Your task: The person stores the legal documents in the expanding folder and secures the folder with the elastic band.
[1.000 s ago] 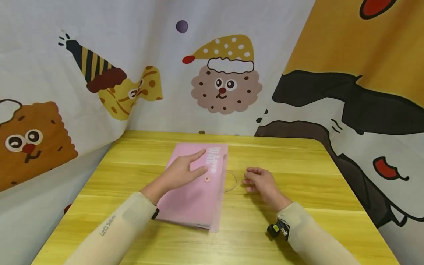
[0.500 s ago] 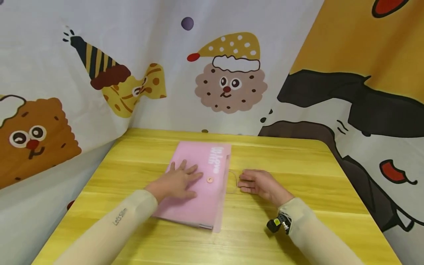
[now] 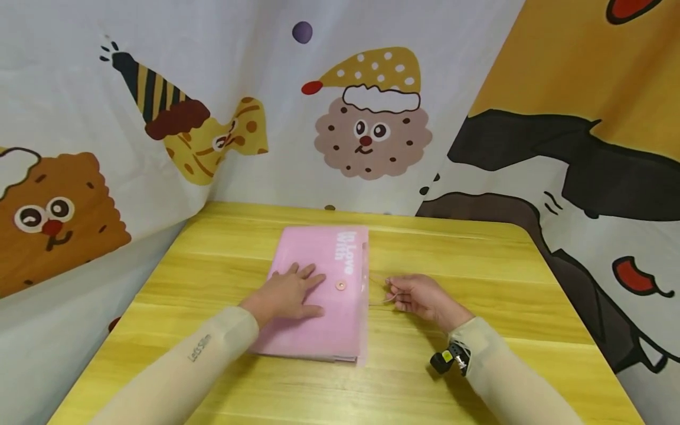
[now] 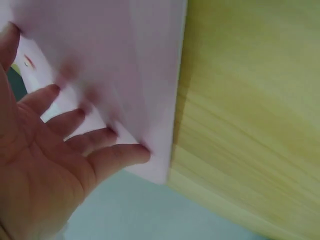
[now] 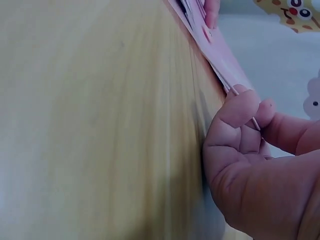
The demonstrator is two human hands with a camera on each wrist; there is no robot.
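Note:
A pink file folder (image 3: 313,330) with white lettering lies flat on the wooden table, a round button (image 3: 341,285) near its right edge. My left hand (image 3: 287,293) rests on the cover with fingers spread; in the left wrist view the fingertips (image 4: 142,152) press against the pink surface. From the folder's right side a thin elastic cord (image 3: 378,303) loops out. My right hand (image 3: 422,298) pinches this cord between thumb and fingers, just right of the folder. The right wrist view shows the cord (image 5: 256,123) running between the fingertips toward the folder's edge.
The yellow wood-grain table (image 3: 478,265) extends around the folder on all sides. Behind it hangs a curtain (image 3: 239,35) printed with cartoon biscuits. A small black device (image 3: 448,360) is strapped at my right wrist.
My left hand has shifted from near the lettering to flat on the cover's middle. My right hand has moved slightly left and taken hold of the cord. The folder has turned a little.

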